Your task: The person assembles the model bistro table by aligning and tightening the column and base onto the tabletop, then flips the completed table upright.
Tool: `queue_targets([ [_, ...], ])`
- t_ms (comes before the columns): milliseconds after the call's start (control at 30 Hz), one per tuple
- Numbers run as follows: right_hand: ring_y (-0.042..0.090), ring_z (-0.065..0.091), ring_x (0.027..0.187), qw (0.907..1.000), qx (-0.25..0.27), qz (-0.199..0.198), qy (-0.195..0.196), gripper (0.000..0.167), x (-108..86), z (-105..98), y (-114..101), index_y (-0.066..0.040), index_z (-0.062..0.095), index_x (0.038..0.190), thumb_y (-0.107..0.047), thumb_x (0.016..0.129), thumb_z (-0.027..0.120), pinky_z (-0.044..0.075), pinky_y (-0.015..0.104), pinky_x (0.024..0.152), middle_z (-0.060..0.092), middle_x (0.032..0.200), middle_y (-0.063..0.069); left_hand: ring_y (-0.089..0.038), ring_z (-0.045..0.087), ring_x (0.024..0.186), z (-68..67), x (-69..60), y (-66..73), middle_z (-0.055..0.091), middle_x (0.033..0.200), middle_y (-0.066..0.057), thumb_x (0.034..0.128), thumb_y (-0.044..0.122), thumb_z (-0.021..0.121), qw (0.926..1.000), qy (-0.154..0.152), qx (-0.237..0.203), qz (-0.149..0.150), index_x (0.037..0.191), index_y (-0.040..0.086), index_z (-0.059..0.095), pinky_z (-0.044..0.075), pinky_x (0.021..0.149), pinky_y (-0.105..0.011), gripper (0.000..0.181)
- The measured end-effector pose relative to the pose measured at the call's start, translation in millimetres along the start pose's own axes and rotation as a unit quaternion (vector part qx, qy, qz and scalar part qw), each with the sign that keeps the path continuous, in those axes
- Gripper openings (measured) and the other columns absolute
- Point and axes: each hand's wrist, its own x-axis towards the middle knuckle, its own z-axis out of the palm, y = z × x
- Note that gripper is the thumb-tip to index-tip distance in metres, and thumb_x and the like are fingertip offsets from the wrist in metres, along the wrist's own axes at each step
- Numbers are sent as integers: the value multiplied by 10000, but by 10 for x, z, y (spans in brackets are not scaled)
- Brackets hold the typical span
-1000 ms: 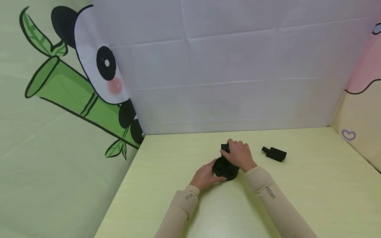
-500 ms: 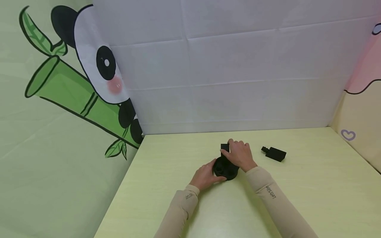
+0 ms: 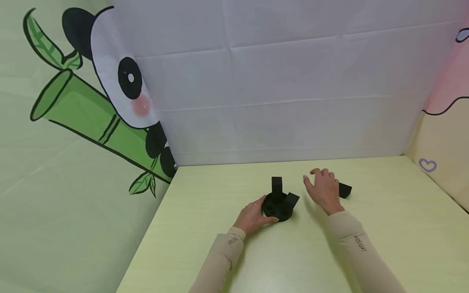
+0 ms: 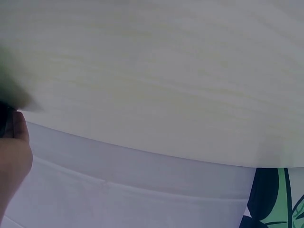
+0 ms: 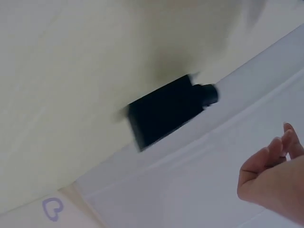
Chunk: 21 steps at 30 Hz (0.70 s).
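A round black base [image 3: 277, 211] with a hole near its left side lies on the table. My left hand [image 3: 254, 215] grips its left side between thumb and fingers. Two black blocks rise from the base: one block [image 3: 277, 186] stands upright at the back, the other block [image 3: 291, 200] leans out to the right. My right hand [image 3: 324, 189] is off to the right, fingers loosely bent, holding nothing. Just beyond it lies a loose black block [image 5: 166, 114], its short round peg showing in the right wrist view; in the head view the hand hides its peg end.
The pale yellow table [image 3: 205, 195] ends at the back against a white cloth wall [image 3: 286, 81]. A green panel with a painted panda [image 3: 121, 89] stands at the left. At the right is a beige and pink panel [image 3: 447, 138].
My right hand has let go of the right block on the base and moved right, up to the loose block, partly covering it. The left hand and the base stay in place.
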Motion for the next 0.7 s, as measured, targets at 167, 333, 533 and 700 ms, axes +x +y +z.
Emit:
queue_targets([
  [167,536,366,1019,9990,-289,294,164,476,-144,-168,485,164,523,1281,-209,1004,628,358,637,775,387,1167,367,-332,591,1290,-13,-11,11,581,1460,-157,842,553,827,10000,3,-11,-14,1556,34,448,494,1044,-462,960],
  [333,569,326,983,9946,-779,617,-293,468,-285,-253,789,214,460,1118,-195,978,638,338,660,755,331,1121,403,-337,600,1276,-7,-6,-5,589,1449,-162,835,552,833,10000,61,10,2,1551,34,456,499,1035,-466,961],
  [533,574,311,978,9907,-914,872,-499,469,-363,-306,876,213,440,1011,-225,1009,606,307,685,797,344,1037,392,-340,597,1280,0,-4,-1,586,1454,-160,836,553,832,10000,70,-51,-3,1553,37,456,495,1040,-474,961],
  [700,544,340,937,9904,-882,958,-472,493,-388,-340,879,142,448,885,-299,1005,634,321,670,786,401,931,345,-341,592,1286,3,-8,-4,579,1462,-158,839,551,831,9999,62,-84,1,1555,37,452,491,1044,-477,959],
])
